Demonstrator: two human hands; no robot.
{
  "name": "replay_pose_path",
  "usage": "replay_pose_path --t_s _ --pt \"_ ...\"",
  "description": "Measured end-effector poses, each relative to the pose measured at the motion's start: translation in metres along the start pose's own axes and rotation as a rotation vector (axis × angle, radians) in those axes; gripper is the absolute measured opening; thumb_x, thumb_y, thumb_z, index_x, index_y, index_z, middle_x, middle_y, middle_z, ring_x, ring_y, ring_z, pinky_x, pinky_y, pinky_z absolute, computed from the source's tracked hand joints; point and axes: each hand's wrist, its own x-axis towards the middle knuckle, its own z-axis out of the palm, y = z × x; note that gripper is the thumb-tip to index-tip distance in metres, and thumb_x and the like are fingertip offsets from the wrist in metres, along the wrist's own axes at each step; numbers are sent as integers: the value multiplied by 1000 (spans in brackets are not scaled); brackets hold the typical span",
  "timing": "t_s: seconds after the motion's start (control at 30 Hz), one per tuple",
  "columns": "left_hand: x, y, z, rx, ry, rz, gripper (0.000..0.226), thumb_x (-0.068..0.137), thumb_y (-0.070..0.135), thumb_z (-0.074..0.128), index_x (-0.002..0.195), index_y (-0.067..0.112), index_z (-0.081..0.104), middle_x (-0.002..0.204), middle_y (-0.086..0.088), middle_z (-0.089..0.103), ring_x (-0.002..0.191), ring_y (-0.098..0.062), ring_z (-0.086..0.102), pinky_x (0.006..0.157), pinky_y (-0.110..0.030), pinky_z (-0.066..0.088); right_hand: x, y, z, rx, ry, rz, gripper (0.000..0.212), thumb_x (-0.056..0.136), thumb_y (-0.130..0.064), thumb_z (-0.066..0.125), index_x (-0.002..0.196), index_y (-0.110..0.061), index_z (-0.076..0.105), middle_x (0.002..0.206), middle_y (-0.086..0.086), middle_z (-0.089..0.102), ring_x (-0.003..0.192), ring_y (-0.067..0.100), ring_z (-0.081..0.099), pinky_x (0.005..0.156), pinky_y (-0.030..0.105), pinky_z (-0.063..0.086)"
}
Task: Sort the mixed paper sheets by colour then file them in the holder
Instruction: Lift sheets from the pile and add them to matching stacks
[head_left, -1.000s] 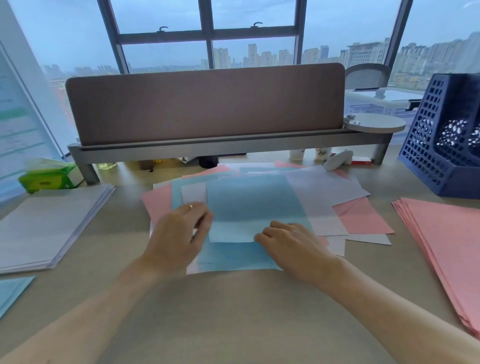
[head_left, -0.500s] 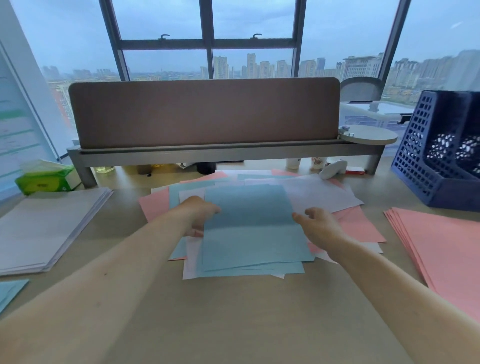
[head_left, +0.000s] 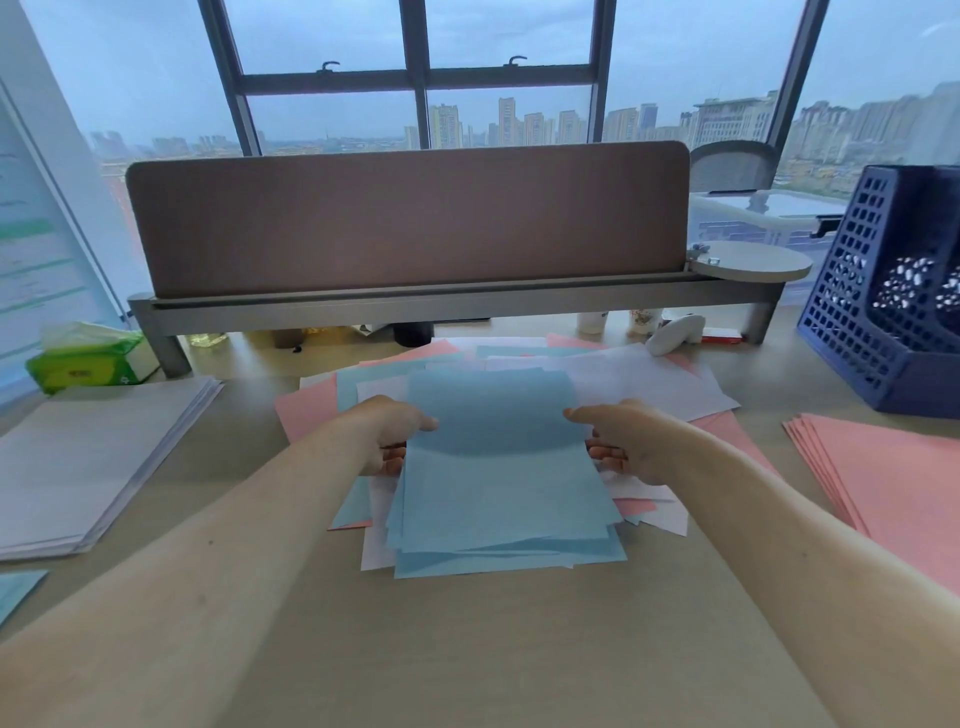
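A two-handed grip holds a small bundle of blue sheets (head_left: 498, 467). The left hand (head_left: 387, 434) pinches the bundle's left edge and the right hand (head_left: 618, 441) pinches its right edge, each with the thumb on top and fingers curled beneath. The far end of the bundle is raised. The near end fans out unevenly and rests on the papers below.

Directly under the grip lies the mixed pile (head_left: 649, 384) of pink, white and blue sheets, spread loosely on the worktop (head_left: 467, 649). Right of the grip, well apart, is a fanned pink stack (head_left: 893, 483). Beyond that, at the far right, stands the dark blue lattice holder (head_left: 852, 322). Left of the grip is a white stack (head_left: 93, 457), with a green tissue pack (head_left: 88, 358) behind it. At the near left edge, only a corner of a blue stack (head_left: 15, 592) shows.

The step in hand looks like sorting: blue sheets are being gathered out of the pile, and filing seems not yet begun. The next move likely calls for lifting the bundle clear, squaring its ragged near edges, and carrying it left to the blue stack. Both sides should be held firmly so no loose sheet slides out.
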Motion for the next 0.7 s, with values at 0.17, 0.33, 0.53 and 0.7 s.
replay_pose_path --t_s 0.17,0.33,0.53,0.7 --pt "6 -9 9 80 70 113 18 90 11 69 103 2 61 107 -19 69 89 -34 69 79 -42 61 10 4 6 -78 4 9 28 90 -33 72 92 -9 58 70 6 57 52 15 47 48 23 34" --pt "-3 -8 13 89 27 270 22 93 9 54 114 13 57 110 -10 66 98 -32 68 86 -47 60 13 6 11 -112 36 13 31 89 -40 70 90 -12 56 71 7 50 57 17 39 54 26 27" --pt "-1 -10 -2 -36 79 324 27 96 5 53 120 17 58 114 -7 67 93 -26 67 72 -34 56 7 2 16 -134 66 -35 41 90 -50 65 100 -11 58 78 6 49 68 20 42 63 27 34" --pt "-4 -6 -18 -311 70 374 26 101 10 54 125 19 57 112 -2 72 98 -28 70 84 -45 59 5 -12 20 77 -27 -114 34 93 -41 67 106 -10 65 108 10 71 98 27 69 93 37 54"
